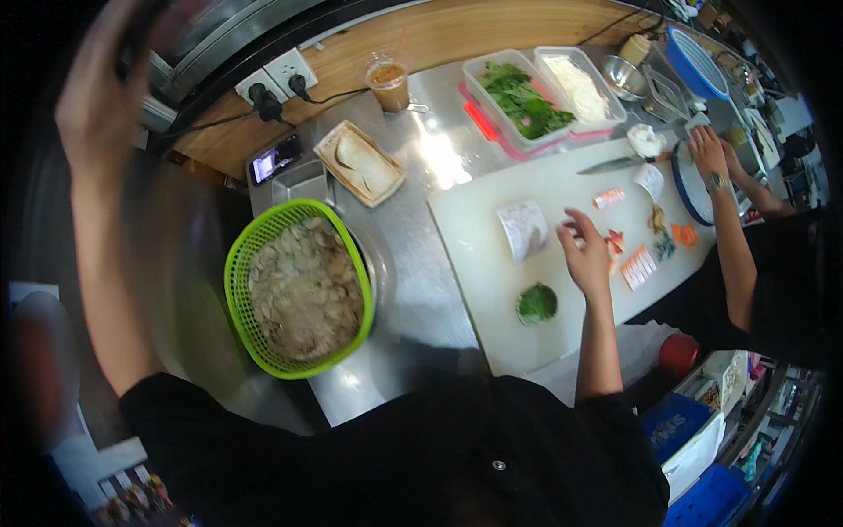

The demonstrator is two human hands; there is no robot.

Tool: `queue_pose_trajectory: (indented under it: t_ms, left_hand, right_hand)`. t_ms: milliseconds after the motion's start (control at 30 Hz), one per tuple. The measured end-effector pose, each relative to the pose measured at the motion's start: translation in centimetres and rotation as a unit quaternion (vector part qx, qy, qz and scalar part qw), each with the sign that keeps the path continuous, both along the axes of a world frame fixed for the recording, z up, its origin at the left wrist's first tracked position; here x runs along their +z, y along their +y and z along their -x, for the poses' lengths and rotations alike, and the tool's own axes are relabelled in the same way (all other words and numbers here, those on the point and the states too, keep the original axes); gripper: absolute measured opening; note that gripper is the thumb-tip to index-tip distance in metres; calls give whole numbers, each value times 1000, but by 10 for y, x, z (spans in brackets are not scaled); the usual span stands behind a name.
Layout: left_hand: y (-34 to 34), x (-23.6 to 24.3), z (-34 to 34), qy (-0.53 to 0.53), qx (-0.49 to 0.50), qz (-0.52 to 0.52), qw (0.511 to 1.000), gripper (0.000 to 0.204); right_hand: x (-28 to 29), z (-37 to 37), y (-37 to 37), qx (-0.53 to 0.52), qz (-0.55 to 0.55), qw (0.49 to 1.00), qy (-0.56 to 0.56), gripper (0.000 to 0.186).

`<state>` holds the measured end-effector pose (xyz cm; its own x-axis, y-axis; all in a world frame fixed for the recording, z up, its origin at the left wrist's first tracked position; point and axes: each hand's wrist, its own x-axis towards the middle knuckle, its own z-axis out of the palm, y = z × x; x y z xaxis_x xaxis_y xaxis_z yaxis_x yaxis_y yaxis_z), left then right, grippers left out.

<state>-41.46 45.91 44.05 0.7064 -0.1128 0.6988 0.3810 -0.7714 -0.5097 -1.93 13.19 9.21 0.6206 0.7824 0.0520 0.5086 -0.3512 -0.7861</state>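
Observation:
My left hand is raised at the upper left beside a metal appliance front; motion blurs its fingers and the top ones run out of view. My right hand hovers over the white cutting board, its fingers loosely bent and apart with nothing seen between them. Just left of it lies a pale rolled sheet or cup-like piece. Below that sits a small round heap of green leaves. Red-orange pieces are beside my right hand, with orange-and-white sticks farther right.
A green basket of shellfish-like pieces stands at left. Behind are a phone, a tan tray, an iced drink and tubs of leaves and white food. A knife lies near a co-worker's hands.

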Motion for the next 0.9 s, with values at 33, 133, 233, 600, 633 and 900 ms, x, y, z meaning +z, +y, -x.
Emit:
queue_pose_trajectory:
  t_ms: [33, 133, 233, 600, 633, 900]
  left_hand:
    - [-32, -22, -14, -32, -24, 67, 997, 51]
    - [-123, -86, -49, -49, -36, 184, 981, 66]
    - [-180, -148, -80, -48, 19, 210, 976, 70]
    - [-247, -346, -156, 29, 104, 248, 963, 55]
    - [-252, -359, -161, 29, 106, 232, 966, 53]
    - [-271, -413, -193, 66, 131, 303, 942, 61]
  right_hand:
    - [-10, -13, 8, 12, 26, 999, -21, 45]
    - [-37, -28, 39, 75, 68, 995, -5, 59]
    - [-46, -33, 44, 114, 43, 991, 52, 65]
    - [-20, -19, -64, 70, -18, 997, -1, 28]
    - [-16, -21, -69, 75, 3, 997, 10, 34]
    - [-26, 36, -111, 255, 4, 960, -117, 112]
